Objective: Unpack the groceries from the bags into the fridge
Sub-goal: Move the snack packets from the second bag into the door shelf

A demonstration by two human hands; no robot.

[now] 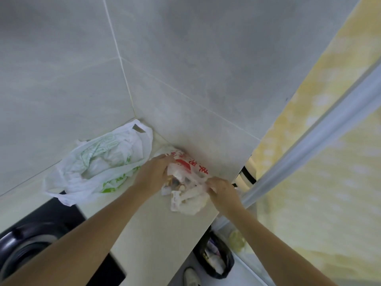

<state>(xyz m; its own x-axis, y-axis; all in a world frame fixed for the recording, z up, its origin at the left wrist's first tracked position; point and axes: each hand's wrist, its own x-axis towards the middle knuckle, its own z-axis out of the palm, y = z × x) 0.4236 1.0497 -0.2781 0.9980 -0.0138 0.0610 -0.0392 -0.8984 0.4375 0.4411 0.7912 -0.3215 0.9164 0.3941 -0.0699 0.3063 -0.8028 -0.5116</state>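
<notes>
Two plastic bags lie on the pale counter in the far tiled corner. Left hand and right hand each pinch an edge of the red-printed bag, pulling it open over white packets. To its left sits the green-printed bag, untouched.

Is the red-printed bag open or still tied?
Open: the left hand and right hand grip the red-printed bag and spread its mouth, with packets showing inside.

thin plastic bags, glossy tiled wall
</notes>
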